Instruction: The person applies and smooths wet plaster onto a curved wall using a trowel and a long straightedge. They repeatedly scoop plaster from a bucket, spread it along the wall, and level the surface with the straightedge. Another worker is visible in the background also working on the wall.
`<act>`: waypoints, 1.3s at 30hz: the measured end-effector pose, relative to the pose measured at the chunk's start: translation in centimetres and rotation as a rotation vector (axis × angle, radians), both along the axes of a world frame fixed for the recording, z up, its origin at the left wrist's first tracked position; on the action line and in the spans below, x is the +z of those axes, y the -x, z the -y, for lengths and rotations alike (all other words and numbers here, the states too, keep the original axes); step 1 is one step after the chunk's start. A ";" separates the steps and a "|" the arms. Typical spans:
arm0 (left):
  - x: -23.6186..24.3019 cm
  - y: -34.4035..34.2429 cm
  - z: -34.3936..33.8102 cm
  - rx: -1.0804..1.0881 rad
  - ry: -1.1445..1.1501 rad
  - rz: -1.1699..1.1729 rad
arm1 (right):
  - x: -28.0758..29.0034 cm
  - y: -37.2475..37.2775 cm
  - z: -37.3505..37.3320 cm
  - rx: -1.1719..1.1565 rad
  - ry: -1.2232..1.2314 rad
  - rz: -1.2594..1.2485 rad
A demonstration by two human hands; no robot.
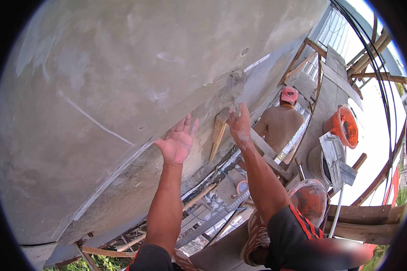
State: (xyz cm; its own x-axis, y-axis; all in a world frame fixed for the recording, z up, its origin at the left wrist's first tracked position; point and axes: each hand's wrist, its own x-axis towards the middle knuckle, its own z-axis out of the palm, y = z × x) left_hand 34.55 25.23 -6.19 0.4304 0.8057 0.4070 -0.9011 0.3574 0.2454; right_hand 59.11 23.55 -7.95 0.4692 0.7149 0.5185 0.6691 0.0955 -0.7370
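Observation:
A large grey plastered wall (pixel 122 90) fills the upper left. My left hand (pixel 177 141) is open, fingers spread, flat against the wall near its lower edge. To its right, my right hand (pixel 239 124) grips a plastering trowel (pixel 234 92) pressed on fresh grey mortar at the wall's edge. A wooden block (pixel 218 132) stands propped just below and between the hands.
Another person in a pink cap (pixel 282 122) works farther along the scaffold planks (pixel 321 108). Two orange buckets (pixel 343 126) (pixel 309 198) stand to the right, with a white hose (pixel 337 212), wooden poles and overhead cables. Ground and plants show far below.

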 end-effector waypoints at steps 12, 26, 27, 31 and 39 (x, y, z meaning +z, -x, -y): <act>-1.1 0.9 -0.8 -0.017 -0.121 -0.003 | 4.0 10.1 4.0 0.097 -0.071 0.231; -0.1 0.1 0.1 0.000 -0.028 -0.013 | 4.2 2.4 0.5 -0.122 0.060 -0.064; -0.2 0.3 0.0 0.003 -0.028 -0.013 | 4.1 2.4 0.8 -0.093 0.069 -0.104; -0.5 0.6 0.0 0.000 -0.027 0.000 | 3.4 3.4 1.8 0.076 0.073 -0.106; 0.0 0.4 0.2 -0.002 0.019 0.003 | 4.6 0.6 -0.5 -0.006 0.101 -0.079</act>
State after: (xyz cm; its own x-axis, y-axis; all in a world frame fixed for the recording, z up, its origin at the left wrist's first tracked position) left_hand 34.20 25.08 -6.20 0.4308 0.8122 0.3934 -0.9012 0.3638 0.2357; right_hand 58.50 24.06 -3.32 0.5102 0.7585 0.4054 0.6091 0.0141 -0.7929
